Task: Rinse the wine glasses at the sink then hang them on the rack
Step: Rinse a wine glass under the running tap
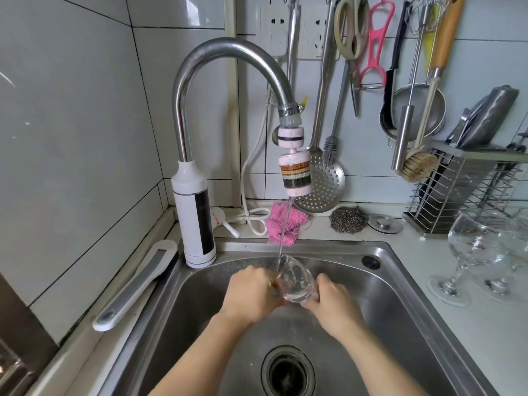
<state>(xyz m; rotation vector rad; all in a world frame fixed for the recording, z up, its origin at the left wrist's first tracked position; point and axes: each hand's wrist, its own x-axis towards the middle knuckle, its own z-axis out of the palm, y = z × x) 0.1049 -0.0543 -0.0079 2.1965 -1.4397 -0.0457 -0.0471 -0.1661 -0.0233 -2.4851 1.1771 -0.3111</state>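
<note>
1. Glass (pixel 295 284) is over the sink (pixel 385 284), low in the basin and held between both hands.
2. It is tilted, with the rim pointing up and away toward the back wall.
3. Left hand (pixel 251 292) grips the bowl's left side near the rim. Fingers are curled round it and the back of the hand faces the camera.
4. Right hand (pixel 334 304) is wrapped on the bowl's lower right end, fingers curled under.
5. Stem and foot are hidden by the hands, so I can't tell how they're held.
6. A thin stream (pixel 285 224) runs from the filter (pixel 295 174) on the faucet (pixel 228 52) and lands at the rim.
7. Water shows inside the bowl, pooled at the low end.
8. Second glass (pixel 471 247) and third glass (pixel 517 247) stand upright on the counter (pixel 485 338) right of the sink, just beside each other. The third is cut off by the frame edge.
9. Wire caddy (pixel 463 190) stands behind them against the wall. Its contents are too dark to tell.
10. On the back ledge, a pink cloth (pixel 281 224) lies directly behind the stream, a scourer (pixel 348 220) to its right, and a metal plug (pixel 384 223) just beside the scourer.
11. Skimmer (pixel 323 184), brush (pixel 420 167), scissors (pixel 353 30) and peeler (pixel 374 44) hang on the wall above the ledge.
12. Drain (pixel 288 372) sits open in the basin floor, between the forearms.
</note>
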